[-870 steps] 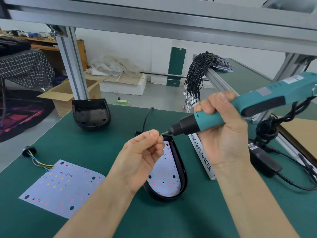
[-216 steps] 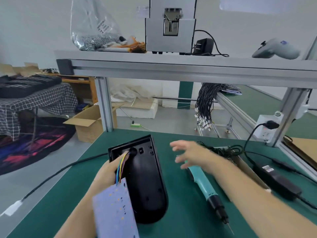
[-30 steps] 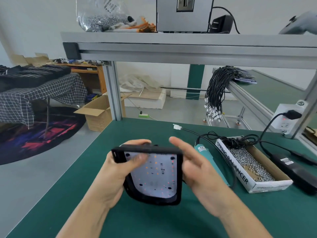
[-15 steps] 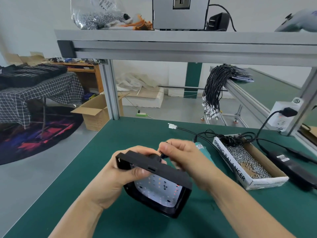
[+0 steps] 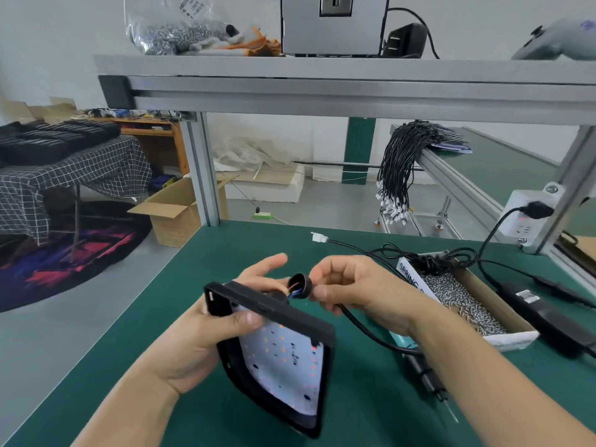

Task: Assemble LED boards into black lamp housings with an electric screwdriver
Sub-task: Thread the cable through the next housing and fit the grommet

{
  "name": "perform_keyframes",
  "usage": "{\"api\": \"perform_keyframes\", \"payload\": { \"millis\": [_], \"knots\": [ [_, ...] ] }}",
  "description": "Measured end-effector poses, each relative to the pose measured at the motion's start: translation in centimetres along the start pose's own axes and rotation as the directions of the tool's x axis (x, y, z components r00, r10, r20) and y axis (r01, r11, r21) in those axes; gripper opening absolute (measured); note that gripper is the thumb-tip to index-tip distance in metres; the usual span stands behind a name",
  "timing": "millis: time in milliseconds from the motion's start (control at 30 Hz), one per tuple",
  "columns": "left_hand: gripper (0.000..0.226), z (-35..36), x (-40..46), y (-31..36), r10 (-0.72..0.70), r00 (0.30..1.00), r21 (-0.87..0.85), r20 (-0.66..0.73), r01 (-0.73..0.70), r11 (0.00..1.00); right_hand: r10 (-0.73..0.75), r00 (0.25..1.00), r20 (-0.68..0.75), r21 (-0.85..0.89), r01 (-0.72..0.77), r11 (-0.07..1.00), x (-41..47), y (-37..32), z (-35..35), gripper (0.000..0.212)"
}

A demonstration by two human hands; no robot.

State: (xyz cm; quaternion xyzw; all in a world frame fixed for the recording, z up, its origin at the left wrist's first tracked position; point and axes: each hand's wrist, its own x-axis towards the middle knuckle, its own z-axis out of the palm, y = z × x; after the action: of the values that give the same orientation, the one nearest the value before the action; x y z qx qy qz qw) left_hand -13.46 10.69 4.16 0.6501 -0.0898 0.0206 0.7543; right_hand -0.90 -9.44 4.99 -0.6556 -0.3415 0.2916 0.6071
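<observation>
With the left hand (image 5: 206,330) gripping the housing (image 5: 254,304), board (image 5: 283,362) inside, above the surface (image 5: 225,250), the right hand (image 5: 351,288) pinching the grommet (image 5: 300,285) should seat it squarely without trapping wires.

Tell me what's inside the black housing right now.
The white LED board sits inside the black lamp housing, LED side facing the camera. The left hand covers its upper-left corner; whatever lies beneath the board is hidden.
</observation>
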Motion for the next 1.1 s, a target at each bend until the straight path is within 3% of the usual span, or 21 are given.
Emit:
{"api": "perform_keyframes", "payload": {
  "millis": [100, 267, 367, 433, 667, 900, 1000, 1100],
  "knots": [
    [0.047, 0.5, 0.2, 0.4, 0.016, 0.990, 0.039, 0.137, -0.021, 0.999, -0.089, 0.994, -0.062, -0.071, 0.085, 0.994, 0.3, -0.5, 0.5, 0.016],
    [0.043, 0.4, 0.1, 0.0, 0.062, 0.994, -0.006, 0.094, -0.062, 0.998, -0.141, 0.976, -0.168, -0.071, 0.131, 0.989, 0.3, -0.7, 1.1, 0.013],
    [0.040, 0.2, 0.1, -0.4, 0.089, 0.988, -0.082, 0.129, -0.079, 0.993, -0.106, 0.990, -0.091, -0.120, 0.095, 0.988, 0.1, -0.6, 1.4, 0.007],
    [0.039, 0.2, 0.1, -0.2, 0.098, 0.984, -0.143, 0.150, -0.077, 0.987, -0.095, 0.995, -0.042, -0.124, 0.090, 0.988, -0.2, -0.7, 1.3, 0.015],
    [0.043, 0.8, 0.0, 0.2, 0.144, 0.986, -0.259, 0.083, -0.118, 0.959, -0.254, 0.964, -0.078, -0.288, 0.222, 0.932, 0.4, -1.4, 2.6, 0.021],
    [0.043, 0.2, -0.3, 0.5, 0.095, 0.976, -0.311, 0.196, -0.030, 0.950, -0.287, 0.958, -0.022, -0.358, 0.260, 0.897, 0.3, -1.6, 2.8, 0.024],
    [0.049, 0.2, -0.3, 0.2, 0.070, 0.989, -0.264, 0.132, -0.033, 0.964, -0.287, 0.957, -0.048, -0.384, 0.247, 0.889, 0.5, -1.6, 2.7, 0.024],
    [0.056, 0.4, -0.3, -0.1, 0.063, 0.998, -0.095, -0.001, -0.063, 0.994, -0.265, 0.960, -0.093, -0.409, 0.206, 0.889, 0.7, -1.7, 2.0, 0.018]
  ]
}}
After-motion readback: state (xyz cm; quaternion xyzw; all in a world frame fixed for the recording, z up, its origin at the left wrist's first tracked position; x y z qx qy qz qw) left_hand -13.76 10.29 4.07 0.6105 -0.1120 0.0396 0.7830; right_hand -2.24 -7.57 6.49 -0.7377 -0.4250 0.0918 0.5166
